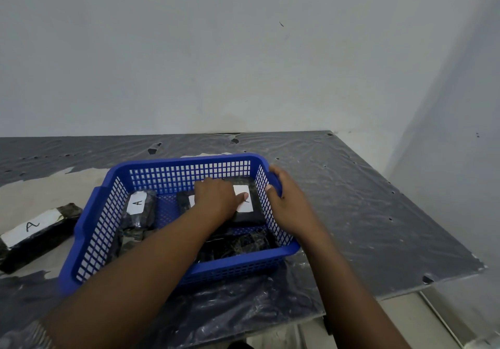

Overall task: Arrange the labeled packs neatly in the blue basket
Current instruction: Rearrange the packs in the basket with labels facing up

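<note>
The left hand (216,197) lies flat, fingers relaxed, pressing on two packs at the far right of the blue basket (189,162). Its thumb covers the label of the right-hand pack (249,213), so the letter is hard to read. The right hand (284,199) clasps the basket's right rim. Another pack marked A (140,208) stands at the basket's left, and one (238,246) lies near the front. A last pack (35,235) waits outside, on the left.

Pressing hard could tilt the packs onto each other and hide the labels. If the rim is let go, the basket may slide on the slick plastic sheet.

The table (365,199) is dark, with torn, wrinkled film over it, and stands against a plain grey wall (243,51).
</note>
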A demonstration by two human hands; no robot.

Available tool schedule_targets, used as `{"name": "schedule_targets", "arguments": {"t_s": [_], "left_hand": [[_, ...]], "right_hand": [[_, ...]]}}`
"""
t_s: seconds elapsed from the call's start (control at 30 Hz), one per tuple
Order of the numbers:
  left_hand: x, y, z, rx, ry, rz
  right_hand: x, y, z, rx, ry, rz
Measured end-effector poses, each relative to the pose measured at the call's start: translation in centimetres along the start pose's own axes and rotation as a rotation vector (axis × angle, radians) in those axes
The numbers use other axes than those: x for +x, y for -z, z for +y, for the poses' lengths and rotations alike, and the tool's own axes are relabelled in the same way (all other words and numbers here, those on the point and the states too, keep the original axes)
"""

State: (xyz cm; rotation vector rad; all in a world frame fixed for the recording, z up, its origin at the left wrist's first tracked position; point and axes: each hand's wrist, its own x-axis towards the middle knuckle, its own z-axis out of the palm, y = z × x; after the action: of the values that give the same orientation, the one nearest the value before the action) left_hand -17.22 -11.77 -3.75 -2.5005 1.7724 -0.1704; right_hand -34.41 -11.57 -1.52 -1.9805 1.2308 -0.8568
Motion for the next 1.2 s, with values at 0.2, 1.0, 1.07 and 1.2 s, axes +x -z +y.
{"name": "schedule_targets", "arguments": {"t_s": [0.2, 1.0, 1.07, 1.2], "left_hand": [[-0.7, 1.8, 0.8, 0.021, -0.126, 0.134], [-5.8, 4.7, -1.5, -0.399, -0.693, -0.370], [-5.9, 4.5, -2.5, -0.532, -0.676, -0.443], [-6.0, 3.9, -3.6, -0.618, -0.633, -0.475]], "right_hand": [[-0.1, 0.1, -0.3, -0.024, -0.001, -0.004], [-0.4, 0.5, -1.0, -0.016, -0.026, -0.026], [-0.4, 0.5, -1.0, -0.006, -0.025, -0.027], [-0.3, 0.5, -0.9, 0.025, -0.024, -0.031]]}}
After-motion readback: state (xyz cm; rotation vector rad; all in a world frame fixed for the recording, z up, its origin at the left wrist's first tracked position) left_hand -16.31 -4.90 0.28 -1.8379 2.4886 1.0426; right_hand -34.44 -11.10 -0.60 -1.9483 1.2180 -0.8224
